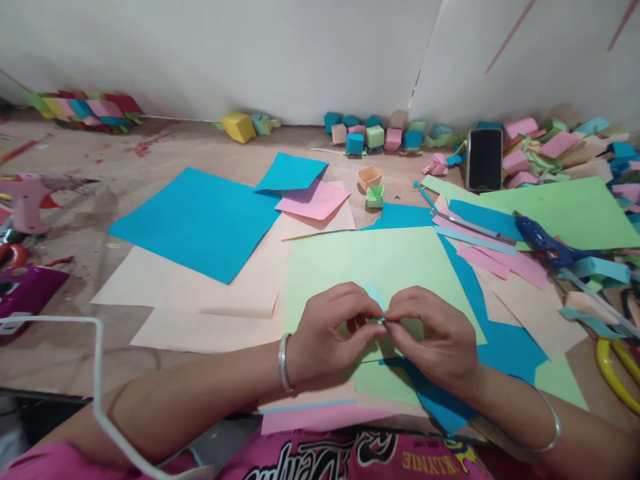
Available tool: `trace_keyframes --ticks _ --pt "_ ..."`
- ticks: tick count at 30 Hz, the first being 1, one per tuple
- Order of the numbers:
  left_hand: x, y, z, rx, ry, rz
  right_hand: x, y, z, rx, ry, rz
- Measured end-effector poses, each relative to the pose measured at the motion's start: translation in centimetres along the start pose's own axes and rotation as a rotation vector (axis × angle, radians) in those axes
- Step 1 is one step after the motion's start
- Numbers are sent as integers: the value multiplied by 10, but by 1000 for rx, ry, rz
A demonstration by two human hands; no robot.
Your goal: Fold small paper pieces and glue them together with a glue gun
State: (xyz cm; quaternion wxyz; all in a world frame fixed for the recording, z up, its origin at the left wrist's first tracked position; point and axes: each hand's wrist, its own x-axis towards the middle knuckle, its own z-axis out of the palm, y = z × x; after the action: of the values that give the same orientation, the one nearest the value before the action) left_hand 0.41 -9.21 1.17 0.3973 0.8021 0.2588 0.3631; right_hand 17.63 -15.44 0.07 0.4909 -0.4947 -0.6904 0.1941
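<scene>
My left hand (330, 330) and my right hand (435, 340) meet over a light green sheet (370, 267), fingertips pinched together on a small light blue paper piece (375, 298). Both hands are closed around it, and most of the piece is hidden by my fingers. Each wrist wears a silver bangle. Under the green sheet lie blue, peach and pink sheets.
A large blue sheet (200, 223) lies to the left on peach paper. A blue glue gun (543, 243), a cutter (473, 228) and paper strips lie to the right. A phone (484, 160) leans among small folded paper boxes (375, 137) by the wall. A pink glue gun (30, 197) is at the left; yellow-handled scissors (615, 367) are at the right edge.
</scene>
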Motion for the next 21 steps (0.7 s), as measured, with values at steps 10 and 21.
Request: trace_keyframes --ticks 10,21 --pt "-1 1 -6 -26 70 44 -2 -1 -1 -77 11 1" --pt "6 -2 -3 -964 -203 -949 2 11 -7 -52 -88 -134"
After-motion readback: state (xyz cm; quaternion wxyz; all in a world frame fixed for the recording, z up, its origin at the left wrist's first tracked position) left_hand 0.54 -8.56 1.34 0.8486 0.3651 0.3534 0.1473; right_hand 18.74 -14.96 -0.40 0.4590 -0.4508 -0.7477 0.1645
